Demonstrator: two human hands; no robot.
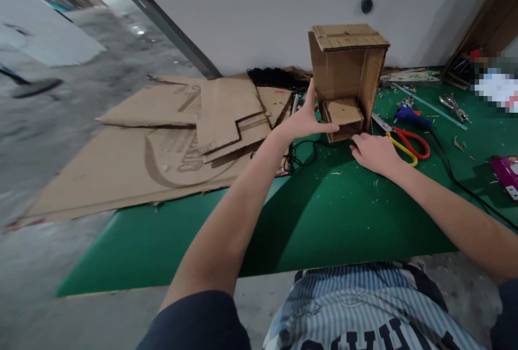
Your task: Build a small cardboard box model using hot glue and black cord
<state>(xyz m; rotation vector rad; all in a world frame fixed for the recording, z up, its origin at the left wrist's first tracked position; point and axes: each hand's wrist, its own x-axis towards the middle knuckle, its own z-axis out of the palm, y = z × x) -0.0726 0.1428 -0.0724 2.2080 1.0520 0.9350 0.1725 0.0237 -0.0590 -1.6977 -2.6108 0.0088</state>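
Note:
A tall open-fronted cardboard box model (346,69) stands upright on the green mat (324,215), with a small cardboard drawer-like piece (343,118) low in its opening. My left hand (303,121) rests against the model's left side, fingers stretched up and thumb reaching across the small piece's front. My right hand (374,151) lies on the mat at the model's lower right front, fingers curled toward the base of the small piece. Whether its fingertips grip anything is hidden.
Flat cardboard sheets (170,145) lie stacked to the left, half off the mat. Red-and-yellow scissors (407,145), a blue glue gun (407,115) with a black cord, pliers (453,106) and a pink packet (505,172) lie right of the model. A white wall stands behind.

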